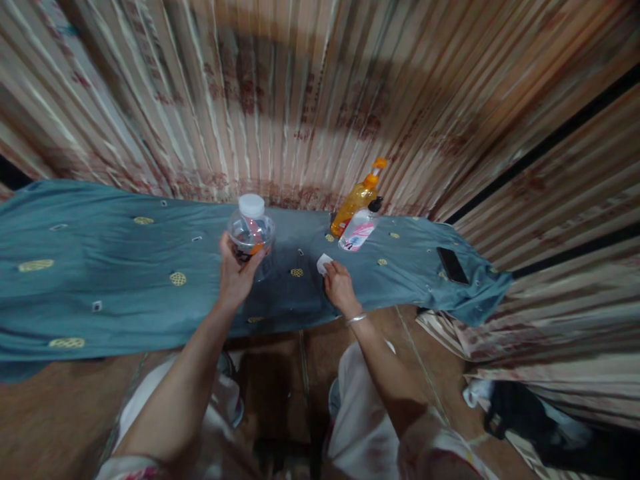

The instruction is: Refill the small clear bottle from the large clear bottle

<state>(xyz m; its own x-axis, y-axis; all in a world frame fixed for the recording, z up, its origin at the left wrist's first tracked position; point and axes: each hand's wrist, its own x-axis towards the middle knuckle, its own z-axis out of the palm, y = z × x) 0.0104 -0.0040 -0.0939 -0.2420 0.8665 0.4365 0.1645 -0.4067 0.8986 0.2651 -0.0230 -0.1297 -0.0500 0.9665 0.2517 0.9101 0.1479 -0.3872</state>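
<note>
My left hand [237, 270] is wrapped round a clear plastic jar [253, 233] with a white lid and dark and orange print, at the middle of the cloth-covered table. To the right, my right hand [340, 287] pinches a small white piece of paper or tissue [324, 263] just above or against the cloth; I cannot tell whether it touches. A silvery bangle circles the right wrist. Beyond that hand stand a clear bottle [357, 230] with a pink label and black top, and an orange pump bottle [350, 208] partly behind it.
A teal cloth [125, 267] with yellow patterns covers the long narrow table. Toward its right end lies a black phone [453, 265]. Pleated curtains [280, 100] hang behind and to the right. Dark and pale items [530, 413] lie on the floor at lower right.
</note>
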